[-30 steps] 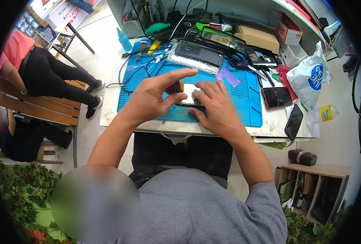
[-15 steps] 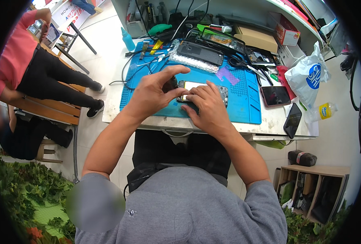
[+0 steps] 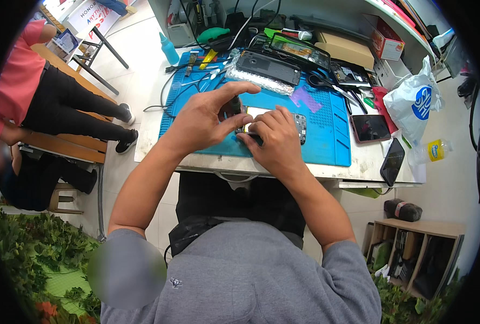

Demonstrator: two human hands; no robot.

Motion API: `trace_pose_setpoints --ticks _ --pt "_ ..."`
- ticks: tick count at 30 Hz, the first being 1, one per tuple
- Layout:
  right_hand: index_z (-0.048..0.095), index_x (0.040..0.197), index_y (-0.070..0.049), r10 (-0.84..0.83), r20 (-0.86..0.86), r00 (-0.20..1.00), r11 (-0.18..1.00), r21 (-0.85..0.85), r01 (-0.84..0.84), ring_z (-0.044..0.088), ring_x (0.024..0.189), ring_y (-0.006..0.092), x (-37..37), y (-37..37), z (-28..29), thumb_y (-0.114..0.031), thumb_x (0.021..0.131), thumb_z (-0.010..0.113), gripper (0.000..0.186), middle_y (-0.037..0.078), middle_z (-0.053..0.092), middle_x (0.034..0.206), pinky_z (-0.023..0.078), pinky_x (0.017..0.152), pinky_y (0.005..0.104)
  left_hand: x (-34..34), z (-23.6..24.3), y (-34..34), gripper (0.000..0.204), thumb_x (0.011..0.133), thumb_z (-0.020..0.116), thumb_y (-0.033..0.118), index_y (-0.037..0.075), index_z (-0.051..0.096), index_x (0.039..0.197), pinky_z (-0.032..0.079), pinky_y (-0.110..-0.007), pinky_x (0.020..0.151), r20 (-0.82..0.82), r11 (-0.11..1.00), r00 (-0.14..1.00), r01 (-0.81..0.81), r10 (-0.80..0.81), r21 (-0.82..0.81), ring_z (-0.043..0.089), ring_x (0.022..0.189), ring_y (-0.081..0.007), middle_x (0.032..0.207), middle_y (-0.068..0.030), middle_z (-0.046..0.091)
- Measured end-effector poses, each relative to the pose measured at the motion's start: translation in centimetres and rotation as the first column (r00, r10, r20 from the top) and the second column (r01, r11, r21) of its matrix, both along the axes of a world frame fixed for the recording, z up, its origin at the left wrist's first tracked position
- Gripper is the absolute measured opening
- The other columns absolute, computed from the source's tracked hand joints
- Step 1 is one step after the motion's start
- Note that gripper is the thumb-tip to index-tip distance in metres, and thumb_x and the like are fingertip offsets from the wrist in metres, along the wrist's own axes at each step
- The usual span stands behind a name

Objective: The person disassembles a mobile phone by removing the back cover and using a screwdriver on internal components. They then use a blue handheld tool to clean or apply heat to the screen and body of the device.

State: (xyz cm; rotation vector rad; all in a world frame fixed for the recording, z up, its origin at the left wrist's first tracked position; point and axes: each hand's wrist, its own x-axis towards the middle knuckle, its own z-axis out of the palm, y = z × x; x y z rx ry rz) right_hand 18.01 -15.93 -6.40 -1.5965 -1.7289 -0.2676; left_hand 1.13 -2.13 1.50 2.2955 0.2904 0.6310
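Observation:
My left hand (image 3: 208, 117) grips a small dark screwdriver (image 3: 234, 103) upright over the left end of an opened phone (image 3: 299, 127), its index finger stretched across above the handle. The phone lies on the blue repair mat (image 3: 330, 146), showing a white panel and a circuit board. My right hand (image 3: 274, 139) rests on the phone with bent fingers, its thumb at the near left edge; my hands hide much of the phone and the tool's tip.
Behind lie a black phone housing (image 3: 267, 67) on bubble wrap, scissors (image 3: 318, 81) and a blue bottle (image 3: 169, 49). At right are two phones (image 3: 370, 127) (image 3: 392, 162), a plastic bag (image 3: 404, 97) and a drink bottle (image 3: 429, 152). Two people (image 3: 51, 94) (image 3: 34, 178) are at left.
My right hand has shifted slightly left and uncovered the phone's board end. The screwdriver in my left hand shows more clearly. The person in pink at left has moved an arm.

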Motion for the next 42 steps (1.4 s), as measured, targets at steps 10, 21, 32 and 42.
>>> trace_pose_setpoints --ticks 10,21,32,42 --pt "0.078 0.096 -0.007 0.013 -0.010 1.000 1.000 -0.001 -0.013 0.071 0.104 0.0302 0.0 -0.3 -0.2 -0.018 0.085 0.093 0.022 0.008 0.075 0.101 0.050 0.111 0.0553 0.2 -0.1 0.3 0.064 0.094 0.086 -0.002 0.014 0.065 0.152 0.063 -0.032 0.078 0.069 0.993 0.993 0.090 -0.096 0.081 0.078 0.087 -0.0162 0.113 -0.0080 0.081" --pt "0.078 0.103 -0.003 0.058 -0.021 0.998 0.995 -0.076 -0.060 0.069 0.116 0.0314 0.7 -1.6 0.5 -0.017 0.087 0.089 0.024 0.010 0.074 0.112 0.045 0.120 0.0578 -0.5 0.3 0.6 0.070 0.094 0.086 -0.003 0.013 0.064 0.158 0.066 -0.033 0.088 0.000 0.991 0.992 0.123 -0.124 0.045 0.078 0.107 -0.0199 0.123 -0.0095 0.080" --pt "0.077 0.103 -0.002 0.095 -0.025 0.995 0.994 -0.054 -0.096 0.069 0.112 0.0318 0.7 -1.3 1.3 -0.014 0.085 0.090 0.025 0.011 0.074 0.110 0.048 0.110 0.0519 -1.3 -1.3 0.6 0.085 0.090 0.092 -0.001 0.011 0.054 0.165 0.070 -0.034 0.088 0.115 0.999 0.993 0.002 -0.007 0.040 0.083 0.100 -0.0173 0.112 -0.0094 0.080" --pt "0.077 0.095 -0.005 0.081 -0.037 0.996 0.996 -0.027 -0.082 0.068 0.098 0.0332 1.3 0.2 1.2 -0.013 0.089 0.087 0.014 0.011 0.074 0.095 0.051 0.097 0.0475 -1.0 -1.7 0.4 0.079 0.092 0.089 -0.001 0.013 0.058 0.162 0.067 -0.029 0.080 0.281 0.991 0.951 -0.120 0.130 -0.052 0.081 0.086 -0.0121 0.100 -0.0059 0.078"
